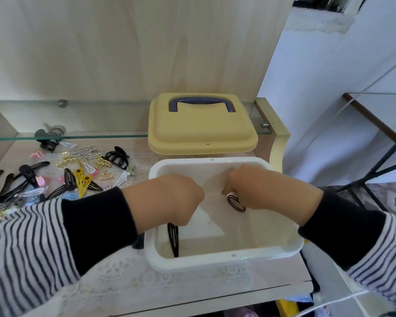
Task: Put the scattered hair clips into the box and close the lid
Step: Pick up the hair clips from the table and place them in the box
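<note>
An open white box (pixel 224 259) sits on the table near its front right corner. Both my hands reach down into it. My left hand (pixel 169 200) is over the box's left side, fingers curled down, with a black snap clip (pixel 173 239) hanging below it. My right hand (pixel 268 193) is at the back right of the box, its fingertips on a black oval clip (pixel 236 203). The yellow lid (pixel 201 129) with a purple handle lies behind the box. Several scattered hair clips (pixel 62 170), black, gold, yellow, pink and white, lie on the table to the left.
A glass shelf (pixel 78 135) runs above the back of the table over the far clips. A wooden panel stands behind. The table's right edge is just beyond the box, with a dark-framed table (pixel 380 124) farther right. A lace cloth covers the tabletop.
</note>
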`<state>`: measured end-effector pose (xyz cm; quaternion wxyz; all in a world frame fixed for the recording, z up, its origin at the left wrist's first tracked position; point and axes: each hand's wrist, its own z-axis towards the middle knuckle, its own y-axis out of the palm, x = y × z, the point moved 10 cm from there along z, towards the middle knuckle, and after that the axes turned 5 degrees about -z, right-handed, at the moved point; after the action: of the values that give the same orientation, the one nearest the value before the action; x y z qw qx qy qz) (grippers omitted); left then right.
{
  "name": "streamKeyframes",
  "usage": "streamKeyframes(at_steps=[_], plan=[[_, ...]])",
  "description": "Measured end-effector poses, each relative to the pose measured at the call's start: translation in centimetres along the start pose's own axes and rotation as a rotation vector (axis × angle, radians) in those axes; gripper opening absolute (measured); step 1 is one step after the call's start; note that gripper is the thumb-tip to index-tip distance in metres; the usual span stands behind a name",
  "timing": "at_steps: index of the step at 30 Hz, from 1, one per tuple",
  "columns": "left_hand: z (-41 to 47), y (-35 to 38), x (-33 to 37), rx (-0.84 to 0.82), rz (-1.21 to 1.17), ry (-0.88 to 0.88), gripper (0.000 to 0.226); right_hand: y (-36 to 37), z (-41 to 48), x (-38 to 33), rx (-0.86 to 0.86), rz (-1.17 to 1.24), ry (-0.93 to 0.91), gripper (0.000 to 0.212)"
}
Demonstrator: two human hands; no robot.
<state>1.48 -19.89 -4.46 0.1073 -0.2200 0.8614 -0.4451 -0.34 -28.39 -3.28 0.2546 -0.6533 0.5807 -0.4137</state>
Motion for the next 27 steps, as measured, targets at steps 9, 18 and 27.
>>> streamKeyframes(at_steps=[9,18,27], plan=[[-5.0,-4.5,-1.5,0.290,-0.122,0.084,0.022,-4.8,-4.1,1.7,0.162,0.348,-0.001,0.033],[-13.5,-7.3,-8.2,0.834,-0.559,0.033,0.018,-12.2,-7.4,-1.7,0.648,0.689,-0.025,0.016],[-19.0,-0.2,-19.0,1.301,-0.840,-0.136,0.022,-16.9,-6.9,-12.8,1.030,1.005,-0.102,0.016]])
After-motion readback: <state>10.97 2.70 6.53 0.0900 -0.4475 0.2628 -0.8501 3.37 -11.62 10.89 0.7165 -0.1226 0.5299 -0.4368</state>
